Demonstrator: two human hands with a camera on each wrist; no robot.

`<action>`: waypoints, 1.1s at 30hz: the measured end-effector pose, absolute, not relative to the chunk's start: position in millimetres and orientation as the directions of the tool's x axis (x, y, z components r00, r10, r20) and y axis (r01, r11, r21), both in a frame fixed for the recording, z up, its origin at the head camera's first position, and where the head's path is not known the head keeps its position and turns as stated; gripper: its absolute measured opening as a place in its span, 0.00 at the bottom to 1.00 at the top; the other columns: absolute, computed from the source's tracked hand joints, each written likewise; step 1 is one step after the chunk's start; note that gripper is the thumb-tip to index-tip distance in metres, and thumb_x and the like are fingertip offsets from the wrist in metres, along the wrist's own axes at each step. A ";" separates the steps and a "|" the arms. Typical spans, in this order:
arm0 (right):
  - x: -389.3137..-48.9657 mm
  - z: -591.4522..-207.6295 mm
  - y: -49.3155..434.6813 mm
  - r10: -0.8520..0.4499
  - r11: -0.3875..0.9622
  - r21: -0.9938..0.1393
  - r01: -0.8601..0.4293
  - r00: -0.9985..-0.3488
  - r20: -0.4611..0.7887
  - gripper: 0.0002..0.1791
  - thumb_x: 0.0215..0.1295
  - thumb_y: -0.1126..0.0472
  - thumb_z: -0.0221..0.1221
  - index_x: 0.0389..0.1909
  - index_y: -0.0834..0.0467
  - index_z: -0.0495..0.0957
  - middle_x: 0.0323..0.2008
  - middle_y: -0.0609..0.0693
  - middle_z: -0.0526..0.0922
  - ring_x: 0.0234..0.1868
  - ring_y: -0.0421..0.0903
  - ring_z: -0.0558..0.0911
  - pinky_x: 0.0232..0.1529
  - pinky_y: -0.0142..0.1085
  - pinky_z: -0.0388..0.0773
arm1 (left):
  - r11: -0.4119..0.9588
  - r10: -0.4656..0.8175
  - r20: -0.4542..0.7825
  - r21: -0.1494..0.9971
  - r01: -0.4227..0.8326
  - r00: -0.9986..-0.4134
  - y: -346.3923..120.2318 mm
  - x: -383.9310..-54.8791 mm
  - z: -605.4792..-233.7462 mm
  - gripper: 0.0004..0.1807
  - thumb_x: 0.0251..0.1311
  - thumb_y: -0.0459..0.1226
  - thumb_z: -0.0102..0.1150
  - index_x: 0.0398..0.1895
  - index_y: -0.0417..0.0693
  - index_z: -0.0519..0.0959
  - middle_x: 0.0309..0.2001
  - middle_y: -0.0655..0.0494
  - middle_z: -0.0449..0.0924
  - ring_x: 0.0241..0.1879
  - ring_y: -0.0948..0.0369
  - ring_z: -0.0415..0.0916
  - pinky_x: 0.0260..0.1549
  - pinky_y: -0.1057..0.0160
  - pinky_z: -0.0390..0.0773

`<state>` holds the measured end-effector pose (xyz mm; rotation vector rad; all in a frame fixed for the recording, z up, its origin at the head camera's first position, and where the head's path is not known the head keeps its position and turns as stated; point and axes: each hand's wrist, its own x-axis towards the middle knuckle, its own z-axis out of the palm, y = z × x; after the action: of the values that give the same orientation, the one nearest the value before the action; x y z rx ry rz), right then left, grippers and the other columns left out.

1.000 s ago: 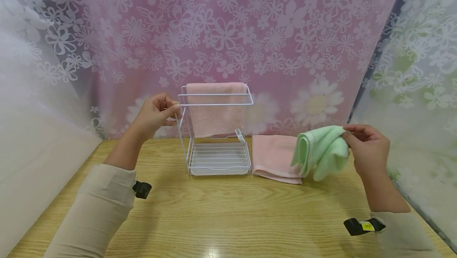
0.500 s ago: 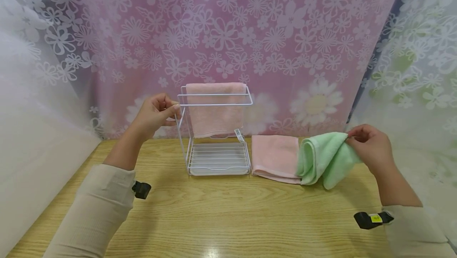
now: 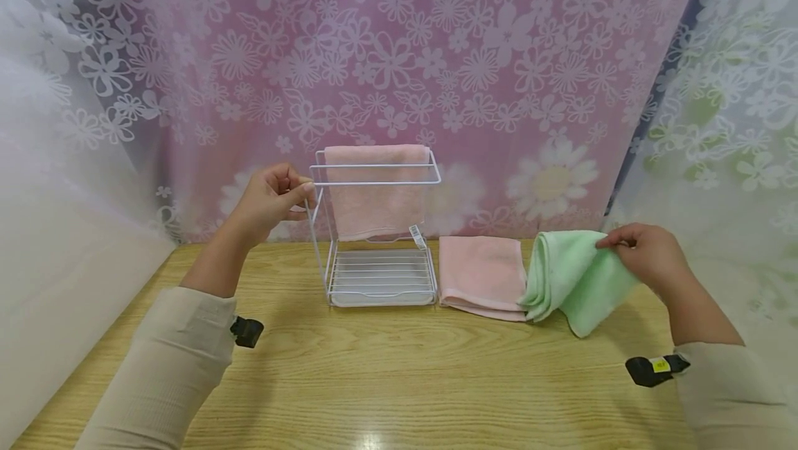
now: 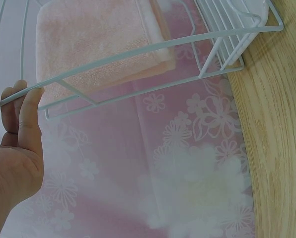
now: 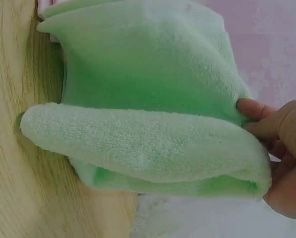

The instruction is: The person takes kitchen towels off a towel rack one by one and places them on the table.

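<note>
A white wire rack [image 3: 374,183] stands on the table, with a pink towel [image 3: 377,204] draped over its back bar. At the rack's upper left corner my left hand [image 3: 271,201] pinches the side wire between thumb and fingers, seen also in the left wrist view. My right hand [image 3: 648,259] pinches the top edge of a green towel [image 3: 576,270], which hangs in loose folds with its lower part near the table. In the right wrist view the green towel [image 5: 148,144] bulges in a thick fold. Its left side overlaps the edge of a folded pink towel [image 3: 480,277].
The rack has a slatted base over a white tray [image 3: 383,300], with a paper tag [image 3: 418,237] at its right. Behind the wooden table [image 3: 374,374] hangs a pink flowered curtain [image 3: 399,55]. Whitish sheets [image 3: 742,159] flank both sides.
My right hand has moved right and the green towel has come lower, off most of the folded pink towel and more spread out. The left hand and the rack stay in place.
</note>
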<state>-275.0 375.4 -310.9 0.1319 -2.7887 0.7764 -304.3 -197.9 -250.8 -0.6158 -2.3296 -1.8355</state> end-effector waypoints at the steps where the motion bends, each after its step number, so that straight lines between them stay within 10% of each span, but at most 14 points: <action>1: -276.1 -311.3 376.3 -0.027 0.850 -0.504 -0.153 -0.968 0.248 0.15 0.74 0.66 0.48 0.47 0.67 0.82 0.60 0.73 0.68 0.60 0.75 0.64 0.46 0.60 0.73 | 0.184 0.244 0.331 0.907 0.379 -0.911 -197.9 -304.5 -250.7 0.09 0.70 0.33 0.54 0.33 0.37 0.68 0.34 0.51 0.80 0.36 0.56 0.80 0.40 0.57 0.83; 13: -292.5 -323.3 392.5 -0.069 0.847 -0.512 -0.144 -0.984 0.162 0.19 0.74 0.70 0.44 0.59 0.67 0.75 0.67 0.74 0.57 0.66 0.77 0.53 0.54 0.67 0.65 | 0.189 0.246 0.335 0.904 0.384 -0.910 -199.2 -304.1 -250.8 0.10 0.70 0.34 0.54 0.33 0.37 0.68 0.34 0.53 0.80 0.36 0.57 0.80 0.39 0.58 0.83; 21: -305.5 -341.8 407.4 -0.109 0.888 -0.427 -0.172 -0.980 0.167 0.23 0.65 0.76 0.46 0.61 0.68 0.73 0.65 0.77 0.59 0.62 0.79 0.56 0.34 0.48 0.68 | 0.176 0.242 0.335 0.908 0.381 -0.911 -198.3 -304.4 -250.8 0.10 0.70 0.33 0.54 0.32 0.37 0.68 0.35 0.51 0.80 0.35 0.58 0.80 0.41 0.53 0.83; 28: -309.7 -359.0 417.5 -0.086 0.908 -0.387 -0.160 -0.975 0.203 0.26 0.59 0.77 0.42 0.60 0.74 0.70 0.60 0.79 0.62 0.59 0.78 0.60 0.36 0.53 0.64 | 0.179 0.240 0.326 0.911 0.372 -0.914 -197.1 -302.5 -249.6 0.10 0.70 0.33 0.54 0.33 0.34 0.67 0.33 0.54 0.80 0.36 0.55 0.80 0.41 0.53 0.83; 33: -304.6 -368.9 424.6 -0.007 0.884 -0.456 -0.100 -0.979 0.202 0.26 0.59 0.74 0.44 0.61 0.75 0.68 0.60 0.81 0.60 0.33 0.63 0.72 0.28 0.47 0.66 | 0.179 0.237 0.325 0.912 0.370 -0.916 -197.3 -301.9 -249.0 0.10 0.70 0.33 0.54 0.33 0.34 0.67 0.33 0.53 0.80 0.36 0.54 0.80 0.41 0.54 0.83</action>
<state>-304.6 424.6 -368.9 0.0825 -2.8586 0.7077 -301.9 -197.3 -249.0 -0.6012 -2.3260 -1.8501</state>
